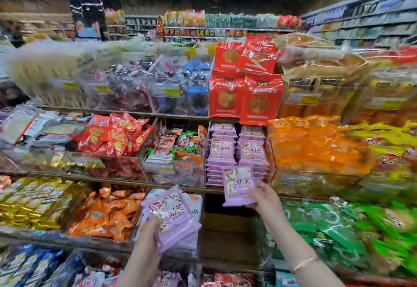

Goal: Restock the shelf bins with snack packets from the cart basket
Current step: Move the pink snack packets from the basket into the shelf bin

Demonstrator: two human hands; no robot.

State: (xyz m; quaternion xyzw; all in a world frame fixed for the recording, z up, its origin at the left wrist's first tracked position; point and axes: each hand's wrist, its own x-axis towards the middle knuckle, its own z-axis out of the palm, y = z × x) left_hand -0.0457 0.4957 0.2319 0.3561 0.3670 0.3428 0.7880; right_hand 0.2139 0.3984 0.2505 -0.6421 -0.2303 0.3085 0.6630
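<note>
A shop aisle under strip lights, with tiered shelves of clear bins packed with snacks, fills the view. Nearest the camera, both forearms reach up and forward from the bottom edge, and the right wrist wears a thin bracelet (305, 263). The left hand (150, 230) is held low and to the left, its fingers curled round the lower end of a tilted stack of purple packets (173, 216). The right hand (262, 196) is raised higher. It pinches a purple packet (238, 183) by its lower right corner and holds it upright, face to the camera; whether more sit behind it cannot be told. That packet is just in front of the bin (272, 162) on the middle shelf, where two rows of the same purple packets already stand. The cart basket is out of view. The step in hand looks like the placing itself: the right hand feeds from the supply in the left. The next move probably calls for lifting the packet over the clear front wall and setting it at the front of a row. Beyond, red packets (246, 97) stand on the shelf above, and further shelves (225, 27) blur at the back.
</note>
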